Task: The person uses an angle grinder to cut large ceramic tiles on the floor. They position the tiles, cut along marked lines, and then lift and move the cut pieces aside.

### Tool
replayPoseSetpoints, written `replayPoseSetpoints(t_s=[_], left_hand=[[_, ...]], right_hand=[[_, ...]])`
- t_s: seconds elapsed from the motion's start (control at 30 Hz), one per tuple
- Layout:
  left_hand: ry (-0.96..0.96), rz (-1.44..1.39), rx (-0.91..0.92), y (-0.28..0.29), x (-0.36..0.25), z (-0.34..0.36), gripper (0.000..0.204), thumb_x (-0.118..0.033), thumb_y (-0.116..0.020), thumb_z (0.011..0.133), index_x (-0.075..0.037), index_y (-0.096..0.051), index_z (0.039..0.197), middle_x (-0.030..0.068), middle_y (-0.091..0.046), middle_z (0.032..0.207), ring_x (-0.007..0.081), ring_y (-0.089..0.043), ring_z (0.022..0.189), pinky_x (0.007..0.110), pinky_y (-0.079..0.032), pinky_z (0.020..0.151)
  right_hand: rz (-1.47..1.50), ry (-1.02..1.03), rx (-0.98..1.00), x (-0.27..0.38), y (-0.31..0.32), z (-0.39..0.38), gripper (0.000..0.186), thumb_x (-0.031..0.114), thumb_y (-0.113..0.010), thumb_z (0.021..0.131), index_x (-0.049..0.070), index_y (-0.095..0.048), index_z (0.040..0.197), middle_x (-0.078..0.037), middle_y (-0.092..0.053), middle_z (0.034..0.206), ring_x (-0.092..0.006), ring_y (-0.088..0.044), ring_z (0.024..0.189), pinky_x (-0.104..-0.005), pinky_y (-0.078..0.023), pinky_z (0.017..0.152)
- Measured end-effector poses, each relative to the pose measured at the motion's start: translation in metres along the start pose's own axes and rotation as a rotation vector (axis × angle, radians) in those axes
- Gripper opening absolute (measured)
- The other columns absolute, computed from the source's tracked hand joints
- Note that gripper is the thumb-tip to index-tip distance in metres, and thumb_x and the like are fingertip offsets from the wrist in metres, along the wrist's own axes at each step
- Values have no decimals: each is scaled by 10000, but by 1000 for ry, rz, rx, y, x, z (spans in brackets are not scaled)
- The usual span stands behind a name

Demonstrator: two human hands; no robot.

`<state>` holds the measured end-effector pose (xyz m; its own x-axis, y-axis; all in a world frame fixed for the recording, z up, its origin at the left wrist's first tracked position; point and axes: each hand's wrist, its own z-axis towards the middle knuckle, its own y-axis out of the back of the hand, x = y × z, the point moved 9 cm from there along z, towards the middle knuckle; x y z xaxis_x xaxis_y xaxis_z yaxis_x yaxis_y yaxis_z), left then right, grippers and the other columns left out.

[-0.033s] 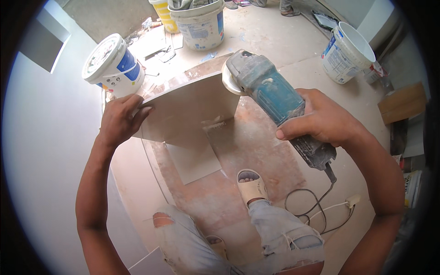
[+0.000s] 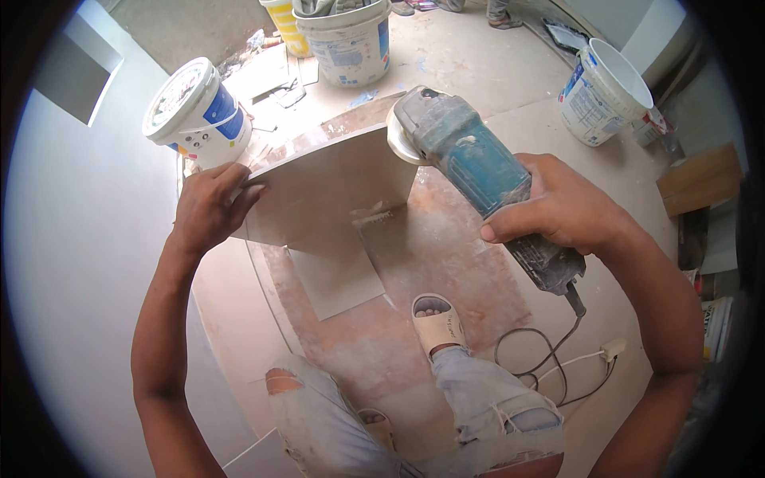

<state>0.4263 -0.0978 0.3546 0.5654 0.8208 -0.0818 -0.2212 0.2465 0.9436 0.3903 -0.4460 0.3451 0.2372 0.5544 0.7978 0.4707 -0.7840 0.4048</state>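
Observation:
My left hand (image 2: 211, 209) pinches the upper left corner of a large grey tile (image 2: 323, 191), thumb on its near face. The tile stands tilted on edge, its pale top edge facing up. In my right hand (image 2: 566, 203) is a dusty blue-green angle grinder (image 2: 482, 167), held by its dark rear body. The grinder's pale disc (image 2: 404, 142) sits at the tile's upper right corner; whether it touches the edge I cannot tell. Below the tile, a smaller flat tile piece (image 2: 339, 279) lies on a dusty reddish board (image 2: 446, 263).
A lidded white bucket (image 2: 191, 111) stands far left, a filled bucket (image 2: 347, 48) at the back and an open bucket (image 2: 602, 92) at right. The grinder's cord (image 2: 550, 362) loops to a plug connector (image 2: 613, 349) beside my sandalled foot (image 2: 437, 323). Another person's foot (image 2: 504, 20) shows at the back.

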Motion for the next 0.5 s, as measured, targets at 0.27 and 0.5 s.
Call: replayPoseSetpoints(t_s=[0.27,0.5], left_hand=[[21,-18,-19,1,2,6,225,-139,-796,797,-36,-600,836,124,-639,744,347,-640,663,426,-479,593],[16,-5,-21,2,-1,5,222,-155,-795,803,-44,-604,831,116,-636,742,333,-640,657,420,-484,598]], right_hand=[[-51,6,-39,4,12,4,539,273,-837,671,-89,-643,1019,-139,-671,856,-204,-642,746,-308,-515,707],[34,-6,-12,9,13,6,481,244,-827,684,-64,-648,1008,-116,-661,859,-181,-631,746,-301,-508,689]])
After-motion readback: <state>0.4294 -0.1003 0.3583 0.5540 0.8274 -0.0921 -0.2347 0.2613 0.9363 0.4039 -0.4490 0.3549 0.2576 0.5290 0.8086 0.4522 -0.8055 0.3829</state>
